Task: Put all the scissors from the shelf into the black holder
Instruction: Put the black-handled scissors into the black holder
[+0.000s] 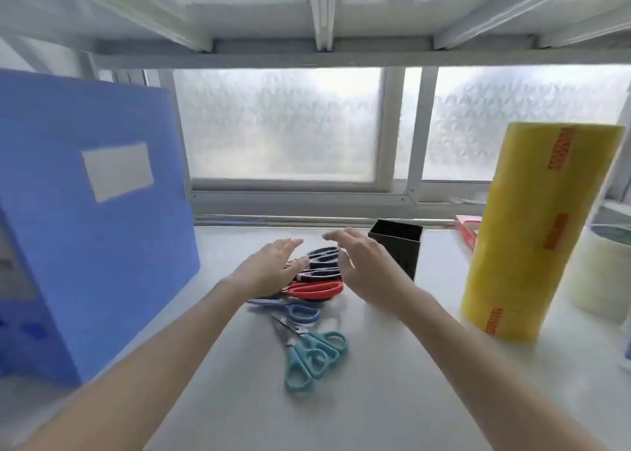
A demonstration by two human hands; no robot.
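Note:
Several scissors lie in a loose pile on the white shelf (392,382): dark-handled scissors (322,257) at the back, red-handled scissors (316,289), blue-handled scissors (300,312) and two teal-handled pairs (312,356) nearest me. The square black holder (397,246) stands upright just right of the pile and looks empty. My left hand (273,268) hovers open over the left side of the dark and red scissors, hiding their blades. My right hand (365,263) is open too, between the pile and the holder. Neither hand holds anything.
A tall blue file box (95,211) stands at the left. A big yellow roll of film (532,232) stands at the right, with a pink box (466,228) behind it and a pale container (601,273) beside it. A frosted window (283,126) and an upper shelf close the back and top.

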